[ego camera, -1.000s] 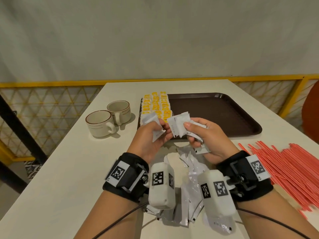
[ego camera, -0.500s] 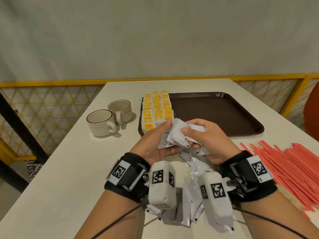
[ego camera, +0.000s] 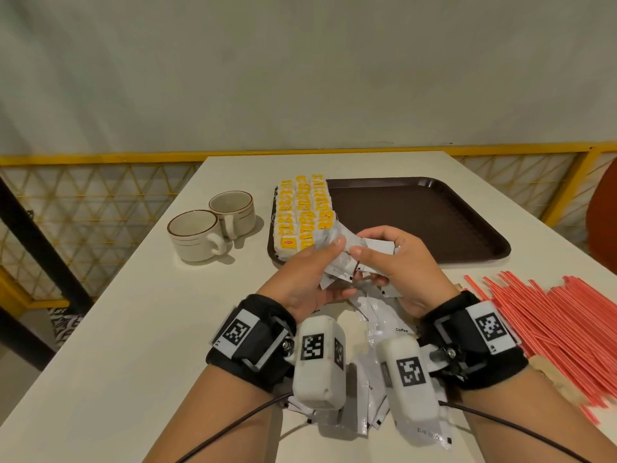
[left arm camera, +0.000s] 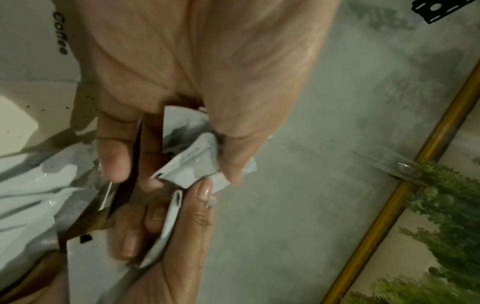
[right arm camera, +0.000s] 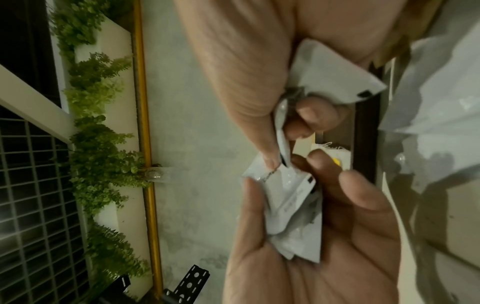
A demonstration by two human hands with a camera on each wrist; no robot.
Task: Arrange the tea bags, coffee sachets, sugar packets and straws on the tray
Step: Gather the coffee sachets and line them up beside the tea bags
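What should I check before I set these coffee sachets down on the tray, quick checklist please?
1. Both the left hand and the right hand grip the coffee sachets: ok.
2. Sachets squared into a neat stack: not ok, fanned and crumpled.
3. Free space on the tray: ok.
4. Tea bags keep to the tray's left edge: ok.
5. Loose sachets remain on the table: not ok.
6. Straws clear of the path: ok.
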